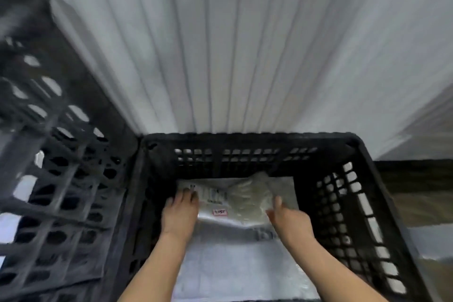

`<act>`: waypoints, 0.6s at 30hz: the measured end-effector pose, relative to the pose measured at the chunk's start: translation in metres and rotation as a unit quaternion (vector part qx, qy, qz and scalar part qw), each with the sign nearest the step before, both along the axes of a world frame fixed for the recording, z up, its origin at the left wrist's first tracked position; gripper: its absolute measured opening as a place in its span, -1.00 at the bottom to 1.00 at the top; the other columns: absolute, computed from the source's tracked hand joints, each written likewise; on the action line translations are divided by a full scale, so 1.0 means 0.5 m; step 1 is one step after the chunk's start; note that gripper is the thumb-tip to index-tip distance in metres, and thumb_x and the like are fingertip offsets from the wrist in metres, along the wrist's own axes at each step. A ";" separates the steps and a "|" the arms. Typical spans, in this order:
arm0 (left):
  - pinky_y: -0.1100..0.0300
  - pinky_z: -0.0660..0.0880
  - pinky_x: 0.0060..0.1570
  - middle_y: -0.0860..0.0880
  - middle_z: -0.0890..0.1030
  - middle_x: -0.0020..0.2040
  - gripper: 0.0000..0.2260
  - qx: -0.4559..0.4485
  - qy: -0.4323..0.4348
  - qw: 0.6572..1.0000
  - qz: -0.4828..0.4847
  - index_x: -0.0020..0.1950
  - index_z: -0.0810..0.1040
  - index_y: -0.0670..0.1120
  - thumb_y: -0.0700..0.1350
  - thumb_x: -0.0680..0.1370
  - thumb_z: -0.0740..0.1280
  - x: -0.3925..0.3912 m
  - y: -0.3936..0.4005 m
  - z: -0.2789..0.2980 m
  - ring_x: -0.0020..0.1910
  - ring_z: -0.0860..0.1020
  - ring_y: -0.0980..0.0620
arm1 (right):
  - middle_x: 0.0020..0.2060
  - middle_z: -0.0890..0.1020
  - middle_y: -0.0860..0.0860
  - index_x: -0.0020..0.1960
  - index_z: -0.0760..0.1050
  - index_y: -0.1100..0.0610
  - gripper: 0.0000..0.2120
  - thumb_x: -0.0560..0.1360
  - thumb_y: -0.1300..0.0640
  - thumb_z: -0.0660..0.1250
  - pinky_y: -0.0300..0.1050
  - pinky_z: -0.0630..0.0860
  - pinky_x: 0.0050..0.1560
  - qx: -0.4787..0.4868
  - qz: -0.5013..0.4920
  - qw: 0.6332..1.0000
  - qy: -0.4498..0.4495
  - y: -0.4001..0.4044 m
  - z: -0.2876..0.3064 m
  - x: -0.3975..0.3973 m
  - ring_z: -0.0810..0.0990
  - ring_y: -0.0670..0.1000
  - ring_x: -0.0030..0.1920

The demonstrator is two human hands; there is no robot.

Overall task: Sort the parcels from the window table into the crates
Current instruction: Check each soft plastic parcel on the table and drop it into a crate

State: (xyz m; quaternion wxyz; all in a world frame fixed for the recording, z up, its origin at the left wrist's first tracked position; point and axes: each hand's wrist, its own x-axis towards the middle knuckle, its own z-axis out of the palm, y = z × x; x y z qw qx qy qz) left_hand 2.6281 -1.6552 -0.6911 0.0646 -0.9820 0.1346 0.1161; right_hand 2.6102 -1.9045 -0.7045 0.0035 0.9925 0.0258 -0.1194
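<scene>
Closest to the camera, both bare forearms reach down into a black plastic crate (pixel 353 216) with lattice walls. A pale grey poly mailer (pixel 232 270) lies flat on the crate floor between the arms, pretty blurry, with some dark print near its far edge.

A bit further in, another parcel (pixel 242 201) sits on top of that one: a clear-ish plastic bag with a white shipping label (pixel 210 195) on its left part and a small pink-edged sticker (pixel 220 212) nearer the camera. Whatever is inside looks pale and crinkly, can't really make it out.

The left hand (pixel 180 214) lies palm down on the left end of that parcel, fingers stretched out flat over the label corner, so pressing rather than grabbing. The right hand (pixel 290 219) is at the bag's right edge, thumb up against the plastic; the other fingers are hidden behind the hand, so I can't tell if it's actually gripping.

To the left, touching the crate, stands a second, taller crate (pixel 58 154), dark grey with oval holes, heavily motion-blurred. Behind everything is a white ribbed wall panel (pixel 232 56), and off to the right a strip of brownish floor (pixel 421 191).
</scene>
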 end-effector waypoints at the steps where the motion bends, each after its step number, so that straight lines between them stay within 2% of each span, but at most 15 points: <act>1: 0.17 0.48 -0.46 -0.15 0.62 -0.29 -0.81 0.002 -0.001 1.000 -0.002 -0.23 0.70 -0.19 -0.23 0.26 0.31 0.007 -0.002 -0.015 -0.34 0.59 -0.10 | -0.66 0.44 0.06 -0.07 0.34 0.23 -0.26 -0.04 0.01 0.69 -0.31 0.26 -0.67 0.013 0.008 1.000 -0.009 0.000 -0.044 0.005 0.38 0.06 -0.75; 2: 0.13 0.52 -0.37 -0.16 0.64 -0.18 -0.77 0.005 0.018 1.000 0.001 -0.12 0.69 -0.19 -0.24 0.24 0.45 0.010 -0.001 -0.031 -0.23 0.61 -0.11 | -0.67 0.43 0.07 -0.09 0.32 0.22 -0.23 -0.09 0.04 0.70 -0.33 0.23 -0.66 0.001 0.019 1.000 0.003 0.005 -0.069 0.008 0.37 0.06 -0.75; 3: 0.07 0.55 -0.17 -0.18 0.61 0.06 -0.63 0.019 0.037 0.999 0.010 0.11 0.63 -0.20 -0.21 0.31 0.49 0.015 -0.001 -0.043 0.00 0.59 -0.12 | -0.61 0.49 0.09 -0.06 0.34 0.24 -0.27 -0.03 0.06 0.70 -0.31 0.24 -0.61 -0.035 0.029 0.997 0.055 0.014 -0.075 0.004 0.45 0.07 -0.70; 4: 0.03 0.47 0.12 -0.19 0.45 0.33 -0.52 0.035 0.056 0.997 0.031 0.38 0.43 -0.18 -0.19 0.47 0.38 0.021 0.002 -0.065 0.28 0.45 -0.13 | -0.45 0.60 0.13 0.04 0.38 0.25 -0.38 0.17 0.08 0.64 -0.25 0.29 -0.52 -0.069 0.050 0.991 0.100 0.020 -0.077 0.000 0.59 0.10 -0.54; 5: 0.01 0.30 0.33 -0.17 0.19 0.51 -0.47 0.065 0.090 0.993 0.027 0.53 0.16 -0.15 -0.18 0.58 0.22 0.023 0.008 -0.087 0.46 0.22 -0.13 | -0.20 0.68 0.13 0.19 0.36 0.23 -0.52 0.38 0.11 0.48 -0.18 0.37 -0.39 -0.080 0.031 0.987 0.137 0.027 -0.087 -0.001 0.68 0.10 -0.27; 6: 0.00 0.15 0.43 -0.15 0.00 0.56 -0.41 0.098 0.164 0.981 0.038 0.57 -0.04 -0.12 -0.16 0.62 0.16 0.025 0.009 -0.095 0.53 0.05 -0.12 | 0.01 0.66 0.08 0.30 0.31 0.18 -0.60 0.51 0.14 0.33 -0.15 0.44 -0.23 -0.095 0.003 0.986 0.137 0.024 -0.113 0.004 0.67 0.07 -0.03; 7: -0.02 0.06 0.46 -0.14 -0.12 0.57 -0.31 0.109 0.206 0.971 0.049 0.57 -0.15 -0.10 -0.11 0.60 0.22 0.025 0.008 -0.104 0.54 -0.04 -0.12 | 0.11 0.63 0.04 0.33 0.29 0.14 -0.62 0.54 0.15 0.26 -0.13 0.49 -0.09 -0.090 -0.033 0.983 0.155 0.024 -0.121 0.009 0.63 0.06 0.08; 9: -0.06 0.00 0.47 -0.15 -0.21 0.56 -0.11 0.119 0.239 0.962 0.051 0.56 -0.23 -0.08 0.05 0.51 0.36 0.019 0.005 -0.119 0.55 -0.09 -0.14 | 0.04 0.62 0.07 0.22 0.41 0.13 -0.61 0.44 0.09 0.41 -0.07 0.55 -0.08 -0.083 -0.052 0.983 0.156 0.026 -0.130 0.015 0.63 0.10 0.03; 11: -0.07 -0.01 0.48 -0.17 -0.21 0.56 -0.13 0.110 0.235 0.964 0.049 0.56 -0.21 -0.07 0.09 0.51 0.34 0.013 -0.001 -0.120 0.54 -0.09 -0.16 | -0.20 0.60 0.17 -0.08 0.57 0.21 -0.39 -0.02 0.02 0.69 -0.06 0.55 -0.32 -0.057 0.003 0.988 0.145 0.027 -0.119 0.016 0.63 0.20 -0.22; 12: -0.08 -0.01 0.48 -0.18 -0.21 0.56 -0.16 0.103 0.222 0.969 0.039 0.57 -0.20 -0.05 0.07 0.52 0.32 0.010 -0.005 -0.121 0.54 -0.09 -0.17 | -0.19 0.58 0.23 -0.10 0.59 0.25 -0.29 -0.15 -0.01 0.72 -0.03 0.56 -0.29 -0.078 0.031 0.989 0.121 0.034 -0.102 0.019 0.62 0.26 -0.20; 13: -0.08 -0.03 0.48 -0.18 -0.21 0.56 -0.20 0.098 0.211 0.972 0.024 0.57 -0.20 -0.03 0.03 0.54 0.29 0.009 -0.010 -0.118 0.54 -0.11 -0.17 | 0.00 0.55 0.31 0.10 0.56 0.29 -0.17 -0.04 -0.10 0.70 0.02 0.56 -0.04 -0.100 0.069 0.979 0.161 0.037 -0.087 0.025 0.59 0.32 0.02; 14: -0.09 -0.04 0.48 -0.18 -0.21 0.56 -0.23 0.096 0.205 0.974 0.012 0.57 -0.20 -0.02 -0.01 0.56 0.27 0.008 -0.016 -0.117 0.54 -0.12 -0.17 | 0.27 0.38 0.37 0.39 0.35 0.27 -0.09 0.22 -0.17 0.58 0.06 0.39 0.29 -0.108 0.104 0.977 0.154 0.035 -0.087 0.025 0.39 0.34 0.32; 15: -0.09 -0.05 0.48 -0.19 -0.22 0.56 -0.28 0.096 0.208 0.973 0.006 0.57 -0.21 -0.01 -0.05 0.59 0.22 0.008 -0.021 -0.116 0.54 -0.14 -0.17 | 0.46 0.13 0.33 0.54 0.05 0.21 -0.10 0.43 -0.18 0.41 0.06 0.11 0.46 -0.120 0.138 0.971 0.152 0.025 -0.102 0.022 0.11 0.30 0.49; 16: -0.10 -0.06 0.48 -0.19 -0.23 0.56 -0.32 0.097 0.213 0.972 0.003 0.57 -0.22 0.00 -0.09 0.61 0.18 0.009 -0.025 -0.117 0.54 -0.16 -0.18 | 0.52 -0.05 0.28 0.57 -0.14 0.16 -0.13 0.52 -0.16 0.29 0.08 -0.08 0.50 -0.128 0.145 0.968 0.161 0.025 -0.100 0.026 -0.08 0.26 0.53; 18: -0.12 -0.10 0.47 -0.21 -0.25 0.55 -0.38 0.104 0.225 0.969 0.005 0.56 -0.23 0.01 -0.14 0.64 0.10 0.009 -0.029 -0.124 0.53 -0.19 -0.20 | 0.53 -0.20 0.23 0.56 -0.23 0.14 -0.12 0.54 -0.15 0.26 0.10 -0.23 0.49 -0.135 0.174 0.965 0.144 0.027 -0.106 0.033 -0.23 0.21 0.53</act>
